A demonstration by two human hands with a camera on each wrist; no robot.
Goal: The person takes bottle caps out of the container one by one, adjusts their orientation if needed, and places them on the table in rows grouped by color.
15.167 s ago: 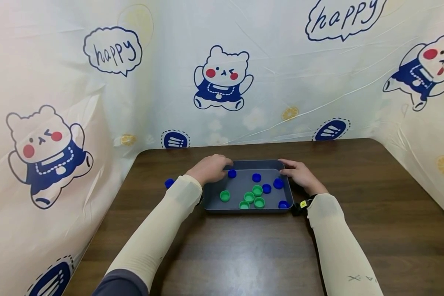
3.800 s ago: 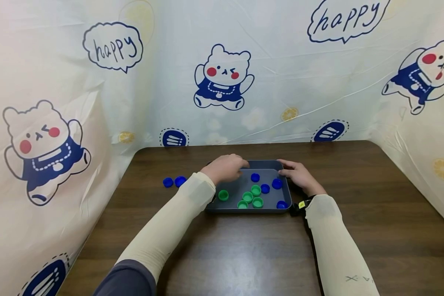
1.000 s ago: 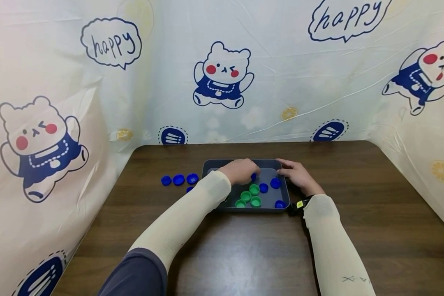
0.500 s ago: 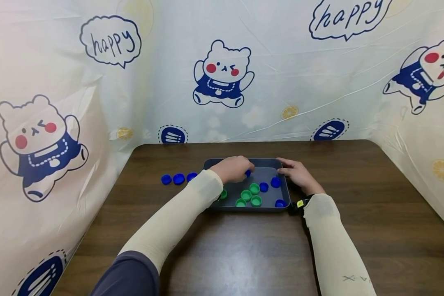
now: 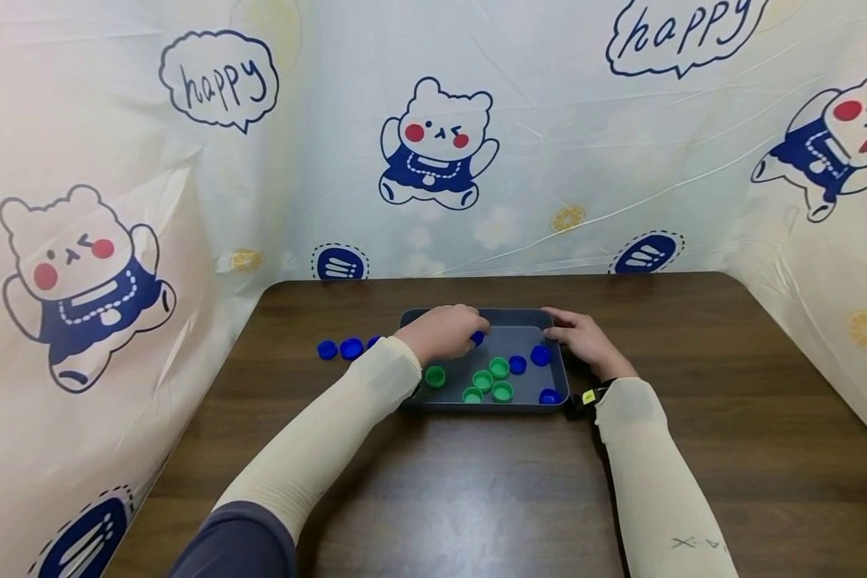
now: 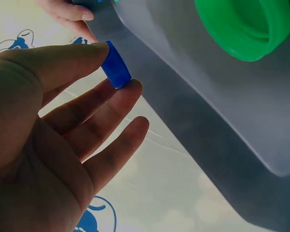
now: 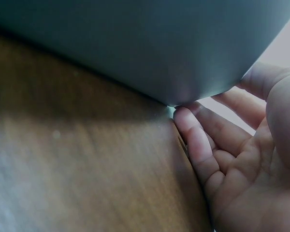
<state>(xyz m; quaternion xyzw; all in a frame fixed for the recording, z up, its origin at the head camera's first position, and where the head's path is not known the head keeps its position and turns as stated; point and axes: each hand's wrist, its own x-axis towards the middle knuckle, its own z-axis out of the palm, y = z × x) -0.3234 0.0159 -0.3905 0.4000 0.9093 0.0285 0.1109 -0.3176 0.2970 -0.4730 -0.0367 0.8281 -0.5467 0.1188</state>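
Your left hand point(image 5: 444, 332) pinches a blue cap point(image 6: 117, 67), your right hand point(image 5: 588, 343) grips the tray point(image 5: 520, 318); wooden table point(image 5: 448, 490) beneath it, printed sheet point(image 5: 549, 144) behind

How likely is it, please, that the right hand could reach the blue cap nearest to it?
Probably yes: the right hand holds the far right corner of the tray, close to that blue cap; no other cap lies between, though it might need to loosen its grip.
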